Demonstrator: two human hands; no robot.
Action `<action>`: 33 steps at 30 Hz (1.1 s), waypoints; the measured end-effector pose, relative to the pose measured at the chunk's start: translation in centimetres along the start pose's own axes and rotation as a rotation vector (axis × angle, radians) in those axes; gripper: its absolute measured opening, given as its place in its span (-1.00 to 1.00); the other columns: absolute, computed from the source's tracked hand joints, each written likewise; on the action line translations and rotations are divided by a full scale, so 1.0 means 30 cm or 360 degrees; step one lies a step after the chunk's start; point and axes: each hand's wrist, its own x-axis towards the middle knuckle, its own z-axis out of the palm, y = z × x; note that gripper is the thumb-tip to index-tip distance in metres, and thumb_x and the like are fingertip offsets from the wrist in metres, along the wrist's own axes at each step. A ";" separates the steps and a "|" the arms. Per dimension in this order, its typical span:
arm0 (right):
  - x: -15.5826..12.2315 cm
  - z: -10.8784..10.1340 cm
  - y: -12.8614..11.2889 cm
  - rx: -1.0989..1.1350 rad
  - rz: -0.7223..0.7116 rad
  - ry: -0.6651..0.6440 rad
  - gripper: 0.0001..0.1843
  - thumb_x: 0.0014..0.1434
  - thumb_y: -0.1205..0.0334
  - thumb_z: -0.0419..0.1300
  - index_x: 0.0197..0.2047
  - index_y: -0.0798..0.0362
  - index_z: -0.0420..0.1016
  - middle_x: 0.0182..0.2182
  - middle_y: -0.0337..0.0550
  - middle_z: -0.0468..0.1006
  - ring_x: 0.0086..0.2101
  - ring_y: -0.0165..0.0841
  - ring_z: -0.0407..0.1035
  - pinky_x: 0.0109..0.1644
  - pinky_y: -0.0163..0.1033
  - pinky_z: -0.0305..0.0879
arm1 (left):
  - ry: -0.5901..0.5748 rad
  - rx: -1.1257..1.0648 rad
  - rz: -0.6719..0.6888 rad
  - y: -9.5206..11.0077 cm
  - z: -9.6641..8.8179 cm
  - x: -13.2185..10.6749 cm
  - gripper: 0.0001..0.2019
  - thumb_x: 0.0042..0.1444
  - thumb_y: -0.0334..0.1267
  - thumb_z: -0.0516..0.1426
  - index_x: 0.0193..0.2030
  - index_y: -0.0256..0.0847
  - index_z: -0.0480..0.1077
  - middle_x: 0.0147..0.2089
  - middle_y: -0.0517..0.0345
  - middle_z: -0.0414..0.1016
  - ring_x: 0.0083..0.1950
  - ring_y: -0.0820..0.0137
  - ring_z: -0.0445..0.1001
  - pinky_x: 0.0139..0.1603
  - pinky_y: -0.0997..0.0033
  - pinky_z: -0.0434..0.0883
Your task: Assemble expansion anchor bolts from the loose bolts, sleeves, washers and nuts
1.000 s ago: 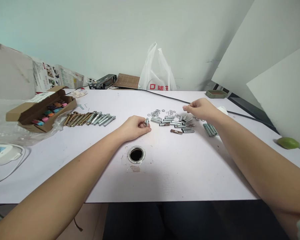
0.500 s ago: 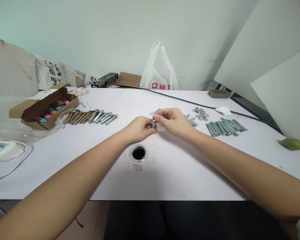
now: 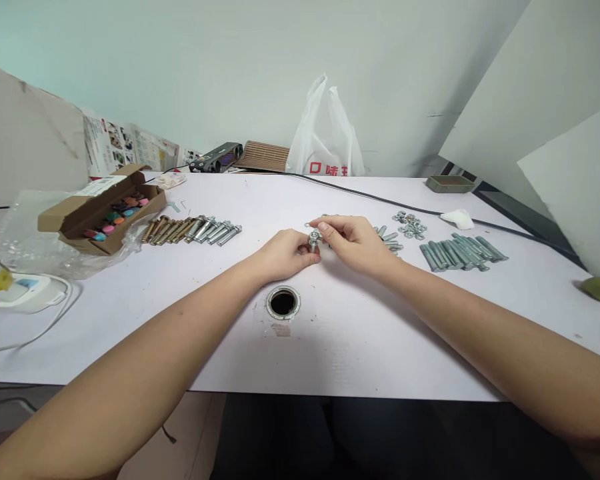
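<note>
Silvery metal gleams in the fitting [image 3: 315, 241], which is held upright by the left hand [image 3: 287, 255] just beyond the metal-rimmed hole [image 3: 283, 303] and slightly to its right. The fitting is clamped low between the thumb and the fingers of that hand. The right hand [image 3: 355, 241] is brought close against it, its bent fingertips placed at the fitting's top; whether anything is pinched there cannot be told. Farther right of the hole, silver sleeves [image 3: 390, 240] are partly hidden by the right hand, and blue-grey bolts [image 3: 463, 252] are laid side by side, with nuts [image 3: 409, 225] heaped beyond the hole on the same side. Beyond the hole to its left, brass-coloured bolts [image 3: 167, 230] and silver bolts [image 3: 215, 230] are arranged in one slanting row. Farther left of the hole, an open cardboard box [image 3: 135, 223] is filled with colourful-capped items. Well beyond the hole, a black cable [image 3: 390, 201] is stretched across the white table [image 3: 380, 333], and a white plastic bag [image 3: 325, 137] is seen against the wall [image 3: 220, 67].
</note>
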 end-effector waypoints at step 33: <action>-0.027 -0.004 -0.006 0.0113 0.0061 0.0136 -0.33 0.31 -0.30 -0.08 -0.39 0.08 0.55 -0.54 -0.17 0.45 -0.40 -0.35 0.37 -0.21 -0.25 0.25 | 0.0019 -0.0088 -0.0056 -0.014 -0.004 0.009 -0.72 0.02 -0.05 0.22 -0.45 -0.27 0.46 -0.54 0.26 0.38 -0.47 0.51 0.28 -0.42 0.46 0.20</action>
